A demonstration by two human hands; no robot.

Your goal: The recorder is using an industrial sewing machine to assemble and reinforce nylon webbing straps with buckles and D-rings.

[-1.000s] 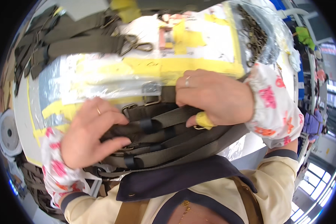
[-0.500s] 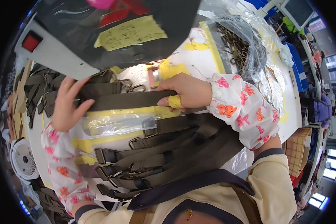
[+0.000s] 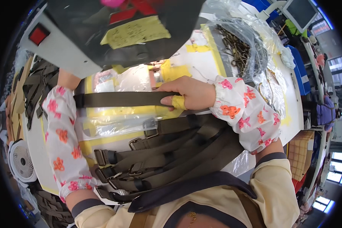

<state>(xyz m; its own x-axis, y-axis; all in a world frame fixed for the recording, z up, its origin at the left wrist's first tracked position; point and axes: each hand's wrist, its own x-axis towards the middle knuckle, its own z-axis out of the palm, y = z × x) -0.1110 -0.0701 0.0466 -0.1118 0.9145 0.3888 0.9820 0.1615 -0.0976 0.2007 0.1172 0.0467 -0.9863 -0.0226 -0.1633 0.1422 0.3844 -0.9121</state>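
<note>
White work table [image 3: 40, 152] underneath everything. Dark grey machine [image 3: 159, 51] overhangs its far side. Pile of olive straps [image 3: 178, 152] with metal buckles fills the near side. Clear bag of metal hooks [image 3: 247, 53] far right. Single flat strap [image 3: 125, 99] lies crosswise, beyond the pile. Right hand [image 3: 190, 93] pinches its right part, thumb wrapped yellow. Left hand [image 3: 67, 79] mostly behind machine; can't tell its grip.

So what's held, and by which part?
The right hand grips the olive strap near its visible right end; the left hand is mostly hidden behind the machine, hold unclear.
</note>
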